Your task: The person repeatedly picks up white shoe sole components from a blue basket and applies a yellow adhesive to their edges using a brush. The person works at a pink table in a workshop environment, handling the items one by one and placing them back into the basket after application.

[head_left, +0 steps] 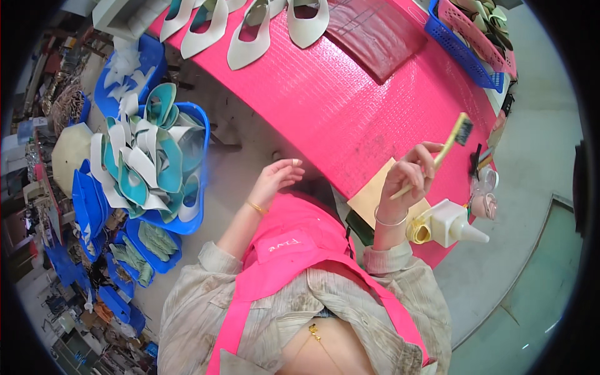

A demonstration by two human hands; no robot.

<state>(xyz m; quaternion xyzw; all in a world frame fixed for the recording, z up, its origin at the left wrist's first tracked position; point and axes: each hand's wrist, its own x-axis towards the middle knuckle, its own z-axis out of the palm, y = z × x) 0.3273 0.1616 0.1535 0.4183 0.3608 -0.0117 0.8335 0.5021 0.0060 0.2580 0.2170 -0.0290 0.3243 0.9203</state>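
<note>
My right hand [409, 174] is closed round the pale yellow handle of a small brush [445, 147], like a toothbrush, with dark bristles raised over the pink table. Off the table's near edge hangs my left hand [280, 178], its fingers loosely curved and apart, with nothing in them. Close to my right wrist, a white squeeze bottle [451, 223] with a pointed nozzle is beside a small yellowish cup [420, 230]. Partly hidden behind my right hand is a tan sheet [369, 199]. Several white pointed shoe uppers [249, 47] line the table's far left edge.
A dark red sheet [378, 34] lies on the pink table [300, 103]. Blue basket [459, 53] and pink basket [476, 34] with cut pieces stand far right. To my left, a blue bin [201, 187] overflows with white and teal shoe pieces [150, 153]; other blue bins crowd around it.
</note>
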